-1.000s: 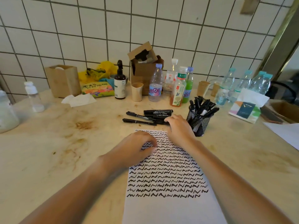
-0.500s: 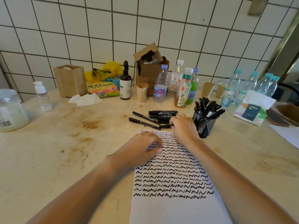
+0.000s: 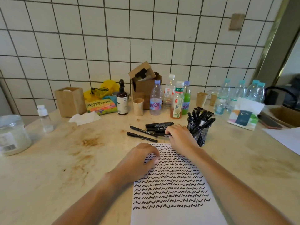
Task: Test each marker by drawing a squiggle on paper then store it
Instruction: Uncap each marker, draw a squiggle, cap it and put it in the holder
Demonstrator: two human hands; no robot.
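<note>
Head view shows us the loose markers lying on the desk just beyond the top edge of the paper, and our right hand is already among them. These markers lie flat with their long axes running roughly left to right, slightly slanted, so each one lies across our reach and not along it. Our right hand is the nearer by far: its fingertips curl down onto the right end of the pile, touching one black marker there. We judge the grip to be narrow, fingers bent and closing on that marker, though the hand's back hides the thumb, so we cannot tell whether the marker is pinched or only touched.

Our left hand rests on the upper left part of the paper, fingers loosely curled, holding nothing; we take it to be steadying the sheet. Rows of squiggles cover most of the paper, leaving bare space only toward its near end.

Just right of our right hand stands the mesh cup, holding many markers upright. We judge that the chosen marker must be lifted off the pile, then brought back over the paper to be tested.
</note>
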